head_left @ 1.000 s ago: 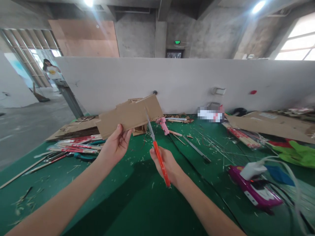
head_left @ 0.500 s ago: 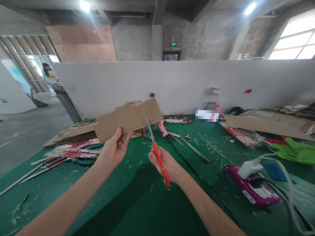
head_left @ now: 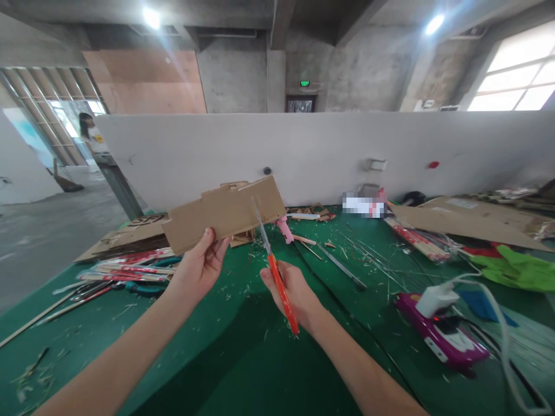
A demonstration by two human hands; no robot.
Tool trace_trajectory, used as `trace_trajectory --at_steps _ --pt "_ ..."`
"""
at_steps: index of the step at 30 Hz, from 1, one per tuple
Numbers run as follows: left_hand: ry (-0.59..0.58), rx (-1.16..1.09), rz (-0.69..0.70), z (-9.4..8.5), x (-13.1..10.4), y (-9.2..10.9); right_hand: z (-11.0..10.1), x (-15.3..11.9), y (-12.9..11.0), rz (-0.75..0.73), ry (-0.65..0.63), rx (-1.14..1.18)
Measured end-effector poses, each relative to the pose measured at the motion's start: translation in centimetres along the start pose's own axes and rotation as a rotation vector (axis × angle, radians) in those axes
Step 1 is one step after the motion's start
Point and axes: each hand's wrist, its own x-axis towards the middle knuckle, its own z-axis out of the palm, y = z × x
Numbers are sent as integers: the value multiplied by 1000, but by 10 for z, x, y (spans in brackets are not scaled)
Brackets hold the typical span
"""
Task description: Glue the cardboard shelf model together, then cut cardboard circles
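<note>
A flat brown cardboard piece (head_left: 225, 214) with a stepped upper edge is held up over the green table. My left hand (head_left: 203, 260) pinches its lower edge, thumb in front. In my right hand (head_left: 290, 289) are scissors with orange-red handles (head_left: 281, 294). Their blades point up and lie across the cardboard's right part, reaching in from its lower edge. Behind the cardboard's lower right corner, a pink glue gun (head_left: 285, 230) rests on the table, its black cord running toward me.
Wrapped sticks (head_left: 130, 268) and teal-handled tools lie at left beside stacked cardboard (head_left: 125, 236). A purple power strip (head_left: 442, 332) with a white plug is at right, near green cloth (head_left: 515, 268). A white partition (head_left: 208, 150) runs behind; a person (head_left: 93, 136) stands far left.
The view has shifted slightly. The cardboard, the scissors and both hands keep nearly the same positions relative to each other.
</note>
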Motion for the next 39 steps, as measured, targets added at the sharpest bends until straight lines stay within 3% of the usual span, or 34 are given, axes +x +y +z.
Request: trace_trajectory --at_steps 14,20,34,39 --pt "-14 11 28 -4 -1 -1 -7 -3 -8 -24 -103 -131" --pt "-1 7 18 -4 -4 0 -2 -3 -7 75 -36 -111" --pt "47 -28 6 -11 -14 8 0 -7 -12 -55 -77 -185" --pt "31 12 31 -13 -16 8 -1 -6 -16 -30 -70 -193"
